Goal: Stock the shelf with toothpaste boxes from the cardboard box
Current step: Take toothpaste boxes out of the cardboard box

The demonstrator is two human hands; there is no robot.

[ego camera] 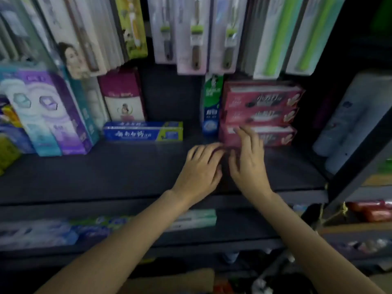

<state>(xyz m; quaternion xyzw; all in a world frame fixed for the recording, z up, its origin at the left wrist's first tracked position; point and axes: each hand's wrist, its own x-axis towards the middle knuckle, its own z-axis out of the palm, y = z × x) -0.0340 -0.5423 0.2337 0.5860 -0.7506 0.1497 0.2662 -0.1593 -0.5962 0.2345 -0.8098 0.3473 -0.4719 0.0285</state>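
Three red boxes (259, 112) already sit stacked at the right of the shelf (127, 177), next to an upright green box (211, 105) and, well to the left, one blue box (143, 131) lying flat. Your left hand (200, 168) and right hand (249, 160) are side by side at the foot of the stack, fingers spread; the right fingertips touch the bottom red box. Motion blur hides whether another box lies under your palms, so you cannot tell if either hand grips anything. Much of the shelf between the blue box and the stack is bare, so by the look of it plenty remains to stock. The carton (169, 281) shows only as a brown edge below.
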